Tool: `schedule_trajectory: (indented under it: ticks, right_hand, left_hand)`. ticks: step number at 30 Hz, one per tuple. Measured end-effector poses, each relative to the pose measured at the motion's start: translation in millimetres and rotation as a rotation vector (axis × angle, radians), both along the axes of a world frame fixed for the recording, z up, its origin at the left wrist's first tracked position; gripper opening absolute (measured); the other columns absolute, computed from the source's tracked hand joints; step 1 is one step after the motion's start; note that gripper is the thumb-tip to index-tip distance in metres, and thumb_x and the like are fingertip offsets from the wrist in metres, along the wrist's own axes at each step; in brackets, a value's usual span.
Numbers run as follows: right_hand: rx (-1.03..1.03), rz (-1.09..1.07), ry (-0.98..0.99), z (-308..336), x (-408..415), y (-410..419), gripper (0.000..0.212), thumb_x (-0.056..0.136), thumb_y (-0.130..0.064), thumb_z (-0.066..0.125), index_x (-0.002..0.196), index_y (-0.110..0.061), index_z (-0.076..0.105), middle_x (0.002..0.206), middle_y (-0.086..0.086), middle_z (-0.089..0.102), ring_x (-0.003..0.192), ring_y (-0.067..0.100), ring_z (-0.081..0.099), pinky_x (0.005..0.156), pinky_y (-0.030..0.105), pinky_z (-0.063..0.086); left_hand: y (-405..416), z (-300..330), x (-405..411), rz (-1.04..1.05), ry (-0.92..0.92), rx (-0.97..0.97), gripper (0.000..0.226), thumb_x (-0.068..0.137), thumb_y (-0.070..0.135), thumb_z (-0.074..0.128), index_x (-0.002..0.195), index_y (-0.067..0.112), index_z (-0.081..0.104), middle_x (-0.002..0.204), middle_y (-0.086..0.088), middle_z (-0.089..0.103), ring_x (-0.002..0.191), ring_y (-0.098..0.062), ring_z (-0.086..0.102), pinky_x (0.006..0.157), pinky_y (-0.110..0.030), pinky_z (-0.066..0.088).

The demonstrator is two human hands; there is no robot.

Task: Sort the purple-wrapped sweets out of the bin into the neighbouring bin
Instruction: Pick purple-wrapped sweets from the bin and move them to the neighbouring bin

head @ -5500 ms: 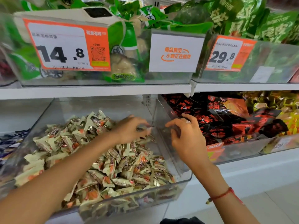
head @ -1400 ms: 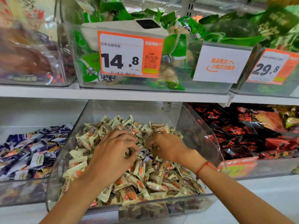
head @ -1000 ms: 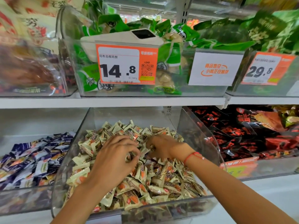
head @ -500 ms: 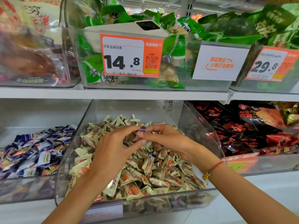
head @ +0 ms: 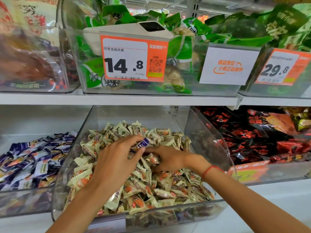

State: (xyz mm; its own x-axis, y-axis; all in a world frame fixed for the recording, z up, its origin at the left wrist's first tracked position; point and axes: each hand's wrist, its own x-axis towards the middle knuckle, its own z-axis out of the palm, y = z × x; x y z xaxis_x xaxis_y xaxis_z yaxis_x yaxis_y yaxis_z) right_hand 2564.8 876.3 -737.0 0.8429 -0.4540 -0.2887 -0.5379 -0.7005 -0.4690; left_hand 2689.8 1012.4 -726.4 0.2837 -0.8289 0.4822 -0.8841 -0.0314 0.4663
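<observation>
A shelf [head: 117,100] carries the clear bin [head: 168,211] heaped with cream sweets [head: 168,182]; the neighbouring bin [head: 25,199] on its left holds purple sweets [head: 33,162]. Over the cream heap, the left hand [head: 116,165] pinches one purple sweet [head: 143,143] between thumb and fingers. The right hand [head: 170,158] lies just beside it, fingers loosely curled into the heap, holding nothing that can be made out

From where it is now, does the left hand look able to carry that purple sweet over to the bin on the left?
Probably yes. The left hand pinches the purple sweet above the cream sweets, higher than the clear wall. The left bin is open-topped, and nothing stands between.
</observation>
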Motion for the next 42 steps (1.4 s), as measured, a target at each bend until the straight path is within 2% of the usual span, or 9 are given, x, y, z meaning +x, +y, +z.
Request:
schedule_trajectory:
  ticks: [6, 12, 15, 20, 23, 28, 34, 38, 42]
  right_hand:
    - [-0.251, -0.011, 0.190, -0.1, 3.4, -13.2, 0.054, 0.082, -0.005, 0.066, 0.131, -0.024, 0.052, 0.126, 0.002, 0.058, 0.105, 0.023, 0.060, 0.076, 0.028, 0.052]
    - [-0.779, -0.266, 0.126, 24.0, -23.5, -27.0, 0.037, 0.091, -0.011, 0.057, 0.121, -0.032, 0.060, 0.122, -0.003, 0.059, 0.113, 0.022, 0.058, 0.087, 0.034, 0.048]
    - [-0.675, -0.334, 0.049, 39.0, -29.3, -33.8, 0.033, 0.089, -0.011, 0.057, 0.111, -0.034, 0.065, 0.122, -0.005, 0.061, 0.111, 0.023, 0.059, 0.085, 0.034, 0.047]
    - [-0.096, 0.025, -0.039, 23.7, -12.1, -0.9, 0.030, 0.080, -0.049, 0.068, 0.107, -0.034, 0.068, 0.116, -0.013, 0.065, 0.109, 0.012, 0.057, 0.104, 0.039, 0.039]
    - [-0.223, 0.005, 0.076, 10.1, -14.4, 1.4, 0.031, 0.086, -0.035, 0.068, 0.114, -0.024, 0.059, 0.117, -0.006, 0.058, 0.104, 0.015, 0.053, 0.084, 0.030, 0.044]
    - [-0.866, -0.214, 0.039, 21.9, -35.5, -16.0, 0.030, 0.088, -0.003, 0.059, 0.108, -0.025, 0.058, 0.106, -0.005, 0.062, 0.095, 0.019, 0.062, 0.071, 0.030, 0.046]
    - [-0.381, 0.069, 0.007, 17.4, -23.0, -2.3, 0.024, 0.091, -0.025, 0.063, 0.113, -0.031, 0.067, 0.126, -0.010, 0.062, 0.114, 0.014, 0.058, 0.101, 0.032, 0.043]
    - [-0.438, 0.093, 0.252, -4.1, -3.6, -9.4, 0.044, 0.086, -0.029, 0.068, 0.129, -0.030, 0.057, 0.129, -0.001, 0.058, 0.116, 0.025, 0.054, 0.089, 0.034, 0.045]
    - [-0.562, 0.135, 0.172, 0.6, 1.2, -10.1, 0.035, 0.084, -0.031, 0.069, 0.117, -0.025, 0.063, 0.117, 0.000, 0.058, 0.110, 0.021, 0.051, 0.082, 0.028, 0.037]
  left_hand:
    - [0.1, -2.6, 3.2, 0.023, 0.021, -0.008, 0.032, 0.085, 0.038, 0.062, 0.117, 0.034, 0.064, 0.094, 0.020, 0.062, 0.056, 0.002, 0.060, 0.054, -0.011, 0.045]
    - [-2.0, -5.7, 4.5, 0.029, 0.020, 0.007, 0.033, 0.086, 0.038, 0.063, 0.119, 0.036, 0.062, 0.106, 0.014, 0.068, 0.061, 0.008, 0.051, 0.058, -0.005, 0.037]
    - [-4.0, -5.8, 4.3, 0.036, 0.005, 0.011, 0.033, 0.086, 0.039, 0.064, 0.119, 0.037, 0.062, 0.106, 0.014, 0.068, 0.061, 0.006, 0.052, 0.055, -0.002, 0.033]
    - [-2.5, -2.9, 4.1, 0.035, 0.013, 0.020, 0.033, 0.086, 0.041, 0.063, 0.119, 0.039, 0.061, 0.106, 0.016, 0.068, 0.067, 0.002, 0.061, 0.063, -0.019, 0.052]
    - [-1.1, -2.3, 3.8, 0.028, 0.007, 0.029, 0.033, 0.086, 0.041, 0.063, 0.118, 0.038, 0.062, 0.106, 0.014, 0.068, 0.063, 0.001, 0.063, 0.059, -0.014, 0.048]
    - [-1.3, -2.6, 3.7, 0.016, -0.005, 0.032, 0.032, 0.085, 0.038, 0.064, 0.117, 0.035, 0.063, 0.106, 0.010, 0.069, 0.057, -0.001, 0.061, 0.050, -0.004, 0.036]
    - [-1.3, -0.6, 1.9, 0.023, 0.007, 0.042, 0.033, 0.087, 0.039, 0.061, 0.119, 0.034, 0.061, 0.107, 0.011, 0.068, 0.056, -0.005, 0.065, 0.051, -0.014, 0.049]
    - [-1.6, -1.4, 1.1, 0.022, 0.010, 0.036, 0.036, 0.091, 0.041, 0.050, 0.125, 0.029, 0.053, 0.100, 0.011, 0.067, 0.066, -0.014, 0.069, 0.059, -0.035, 0.058]
    - [-0.6, -0.1, 0.9, 0.026, 0.003, 0.047, 0.039, 0.093, 0.043, 0.043, 0.128, 0.026, 0.047, 0.100, 0.007, 0.066, 0.067, -0.016, 0.068, 0.061, -0.039, 0.058]
